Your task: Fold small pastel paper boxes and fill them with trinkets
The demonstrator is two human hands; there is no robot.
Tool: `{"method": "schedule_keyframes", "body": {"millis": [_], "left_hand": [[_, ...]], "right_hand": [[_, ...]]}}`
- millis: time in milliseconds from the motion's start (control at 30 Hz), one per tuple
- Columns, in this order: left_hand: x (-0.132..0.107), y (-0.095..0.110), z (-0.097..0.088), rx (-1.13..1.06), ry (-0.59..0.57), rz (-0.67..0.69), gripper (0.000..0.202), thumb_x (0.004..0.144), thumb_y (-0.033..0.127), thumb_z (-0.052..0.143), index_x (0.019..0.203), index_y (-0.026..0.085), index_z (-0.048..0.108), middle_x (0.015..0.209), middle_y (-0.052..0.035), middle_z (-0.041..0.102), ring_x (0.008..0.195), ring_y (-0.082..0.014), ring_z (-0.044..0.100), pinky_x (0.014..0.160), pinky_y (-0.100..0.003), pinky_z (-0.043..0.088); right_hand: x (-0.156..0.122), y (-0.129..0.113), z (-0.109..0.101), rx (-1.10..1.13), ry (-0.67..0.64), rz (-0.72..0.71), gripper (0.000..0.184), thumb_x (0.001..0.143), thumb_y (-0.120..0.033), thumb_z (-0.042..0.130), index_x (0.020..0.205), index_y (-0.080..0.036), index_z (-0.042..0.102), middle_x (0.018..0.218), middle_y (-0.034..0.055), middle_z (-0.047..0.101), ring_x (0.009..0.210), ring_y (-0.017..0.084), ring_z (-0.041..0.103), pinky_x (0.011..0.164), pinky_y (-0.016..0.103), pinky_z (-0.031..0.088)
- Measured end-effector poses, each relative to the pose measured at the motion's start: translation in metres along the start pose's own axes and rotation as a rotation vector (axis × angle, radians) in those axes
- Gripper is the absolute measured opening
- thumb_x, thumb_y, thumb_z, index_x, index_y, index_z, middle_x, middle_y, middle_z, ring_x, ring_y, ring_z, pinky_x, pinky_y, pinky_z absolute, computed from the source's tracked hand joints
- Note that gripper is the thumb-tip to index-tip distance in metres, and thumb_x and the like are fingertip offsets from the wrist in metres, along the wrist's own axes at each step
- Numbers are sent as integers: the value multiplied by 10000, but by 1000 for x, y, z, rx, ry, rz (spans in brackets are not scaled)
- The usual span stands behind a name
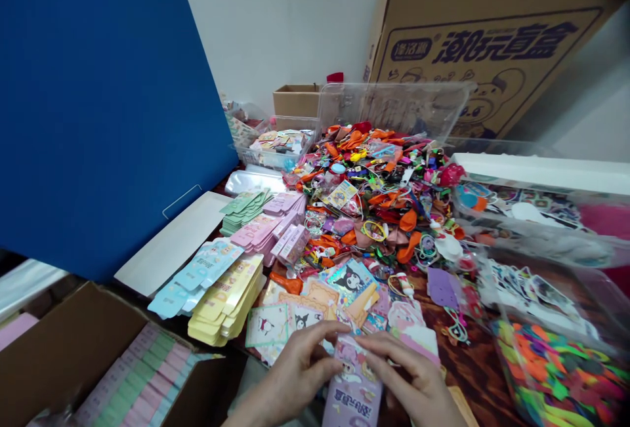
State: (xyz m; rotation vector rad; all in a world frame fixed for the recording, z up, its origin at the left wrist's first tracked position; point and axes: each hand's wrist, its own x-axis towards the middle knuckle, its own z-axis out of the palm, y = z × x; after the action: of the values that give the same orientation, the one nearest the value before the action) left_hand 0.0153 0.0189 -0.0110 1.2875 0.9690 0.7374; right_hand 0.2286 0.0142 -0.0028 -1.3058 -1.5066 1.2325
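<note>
A small purple printed box [353, 384] with cartoon figures stands between my two hands at the bottom middle. My left hand [300, 368] is closed on its left edge, thumb against the side and fingers at the top. My right hand [408, 374] grips the upper right edge, its fingers reaching to the top. The box's lower end runs out of view. Just beyond lie flat cartoon cards [352, 279] and an orange balloon [286, 283]. Stacks of flat folded cartons in yellow [226, 302], blue [197, 276], pink [256, 230] and green [246, 207] lie to the left.
A big heap of small toys and balloons [369, 184] fills the middle. Clear bins stand right, one with colourful pieces [561, 368]. An open carton [83, 335] of packed boxes stands lower left. A blue panel [108, 105] rises left; a large cardboard box [472, 40] stands behind.
</note>
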Motion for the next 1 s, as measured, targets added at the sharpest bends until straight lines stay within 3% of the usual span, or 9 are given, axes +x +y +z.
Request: {"method": "schedule_keyframes", "body": {"millis": [100, 233, 400, 500, 600, 700, 800, 900, 1000], "left_hand": [[1, 4, -1, 27, -9, 55, 292, 909, 271, 645, 1195, 243, 696, 991, -26, 667, 699, -112, 506, 621, -219, 377], [2, 7, -4, 14, -8, 33, 312, 917, 371, 661, 1201, 251, 707, 1023, -39, 683, 742, -131, 559, 643, -224, 410], [3, 0, -5, -206, -43, -53, 603, 933, 534, 600, 1469, 287, 477, 1155, -84, 674, 952, -223, 647, 787, -310, 505], [3, -6, 2, -131, -27, 11, 743, 868, 466, 722, 1513, 312, 387, 1469, -107, 496, 1329, -298, 479, 1083, -412, 406], [5, -4, 12, -39, 93, 107, 827, 778, 420, 812, 1484, 286, 403, 1578, -108, 348, 1446, -331, 327, 1194, -448, 275], [7, 6, 16, -55, 125, 75, 812, 757, 374, 806, 1450, 260, 398, 1463, -123, 480, 1333, -340, 470, 1087, -440, 420], [8, 14, 10, 8, 75, -12, 655, 772, 270, 749, 1358, 230, 460, 1290, -106, 601, 1149, -306, 605, 962, -406, 504], [9, 12, 6, 170, 50, 14, 630, 747, 157, 722, 1331, 241, 499, 1369, -94, 563, 1198, -294, 578, 992, -390, 490], [12, 7, 10, 268, -24, 101, 742, 723, 70, 685, 1401, 285, 472, 1471, -63, 502, 1317, -288, 494, 1083, -395, 427]], "right_hand": [[0, 1, 1, 33, -24, 25, 211, 868, -394, 677, 991, -317, 830, 986, 71, 785, 901, 240, 729, 757, 281, 599], [-4, 5, 4, 193, -12, 170, 285, 837, -477, 701, 1026, -301, 823, 1019, 77, 767, 617, 169, 663, 454, 226, 521], [-3, 2, 8, 605, 244, 395, 347, 718, -457, 829, 1006, -265, 805, 893, 44, 767, 675, 176, 667, 545, 247, 549], [0, -5, 21, 856, 336, 400, 429, 682, -415, 868, 1072, -273, 759, 899, 23, 763, 697, 174, 674, 578, 263, 558], [0, -11, 39, 936, 240, 360, 392, 722, -422, 837, 1064, -260, 737, 899, 23, 755, 686, 164, 673, 596, 265, 547], [-9, -7, 37, 707, 147, 334, 350, 793, -476, 750, 1055, -245, 740, 928, 45, 756, 739, 188, 688, 607, 268, 537], [-37, 15, 4, 102, 169, 244, 275, 836, -434, 689, 1022, -248, 769, 1026, 76, 757, 918, 256, 701, 794, 354, 559], [-72, 52, -41, -465, 196, 112, 348, 847, -366, 657, 1178, -300, 742, 1200, 89, 723, 1156, 324, 634, 990, 464, 499], [-96, 87, -68, -804, 234, 26, 554, 812, -304, 640, 1366, -288, 626, 1371, 108, 640, 1274, 369, 556, 973, 500, 513]]}}
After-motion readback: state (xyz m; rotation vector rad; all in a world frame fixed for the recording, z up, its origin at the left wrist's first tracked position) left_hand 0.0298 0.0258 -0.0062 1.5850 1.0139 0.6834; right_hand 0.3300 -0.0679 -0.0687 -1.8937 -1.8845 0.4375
